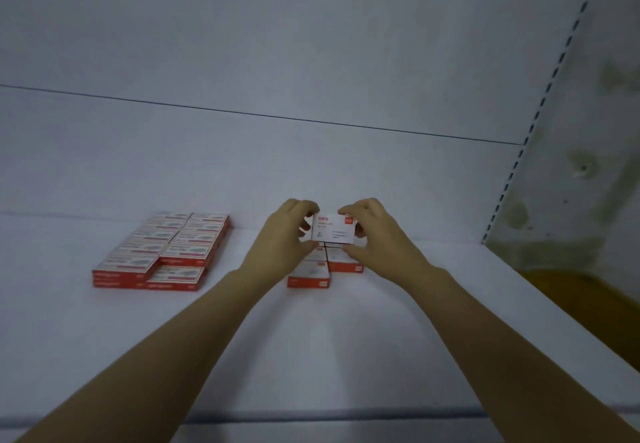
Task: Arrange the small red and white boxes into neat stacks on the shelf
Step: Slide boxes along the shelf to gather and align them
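Over the shelf (346, 356), the left hand (287, 238) and right hand (377, 234) each have a grip closed on one raised box (333, 231) above low stacks (325, 269).

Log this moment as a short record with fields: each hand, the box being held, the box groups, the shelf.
Left: the left hand grips the left end of the held box.
Right: the right hand grips its right end.
Box: white face toward the camera, over the small group; contact unclear.
Group: red and white boxes partly hidden by the hands; count unclear.
Block: the large block lies to the left in two layered columns, apart from the group.
Surface: white shelf.
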